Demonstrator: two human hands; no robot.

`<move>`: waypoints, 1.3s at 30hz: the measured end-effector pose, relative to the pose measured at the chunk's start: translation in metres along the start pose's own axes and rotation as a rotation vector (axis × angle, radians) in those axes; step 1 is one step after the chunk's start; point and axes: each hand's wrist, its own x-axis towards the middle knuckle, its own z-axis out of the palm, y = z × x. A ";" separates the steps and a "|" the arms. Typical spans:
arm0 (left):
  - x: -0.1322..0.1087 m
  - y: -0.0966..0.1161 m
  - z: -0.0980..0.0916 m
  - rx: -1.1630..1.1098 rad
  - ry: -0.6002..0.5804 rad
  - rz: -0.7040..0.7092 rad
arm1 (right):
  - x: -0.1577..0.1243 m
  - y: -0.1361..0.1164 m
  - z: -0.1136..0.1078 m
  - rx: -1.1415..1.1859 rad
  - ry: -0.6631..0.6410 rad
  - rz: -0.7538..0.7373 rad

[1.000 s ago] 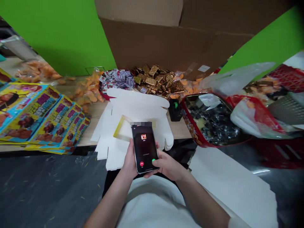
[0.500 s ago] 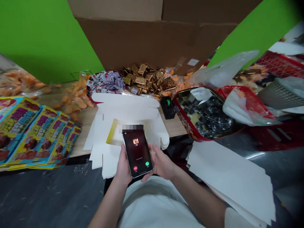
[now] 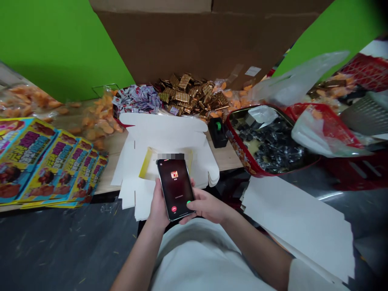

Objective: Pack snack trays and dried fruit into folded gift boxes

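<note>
A black smartphone (image 3: 176,188) is held upright in front of me, its dark screen lit with a red and a green call button. My left hand (image 3: 159,206) grips its left edge. Around the lower right edge, my right hand (image 3: 207,206) is closed on the phone, with its thumb over the green button. Behind the phone, white cardboard blanks (image 3: 166,125) lie stacked on the table. A shallow yellow-edged tray (image 3: 145,165) rests on them, partly hidden by the phone.
Gold-wrapped pieces (image 3: 188,95) and small printed sachets (image 3: 139,99) are heaped at the back. A tape dispenser (image 3: 217,135) stands beside a red tin (image 3: 242,157) of black packets. Colourful printed boxes (image 3: 39,161) lie left; white card sheets (image 3: 297,226) lie right.
My right thumb has moved from beside the phone onto the green button at the lower right of its screen. The view has shifted slightly.
</note>
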 end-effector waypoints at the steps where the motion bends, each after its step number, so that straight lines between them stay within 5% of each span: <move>1: 0.000 0.000 -0.001 0.000 -0.002 -0.004 | 0.000 0.000 0.001 -0.017 0.012 -0.001; 11: -0.002 0.002 0.000 0.004 -0.003 -0.007 | 0.000 0.003 -0.008 0.074 -0.128 0.023; 20: -0.004 0.004 0.003 0.042 0.013 0.022 | 0.005 0.001 0.001 -0.014 -0.035 -0.020; 27: -0.013 0.018 0.003 0.040 0.086 0.082 | 0.002 -0.001 -0.012 -0.226 0.029 -0.083; 39: -0.034 0.034 -0.006 0.019 0.053 0.200 | -0.001 0.003 -0.019 -0.238 0.198 -0.109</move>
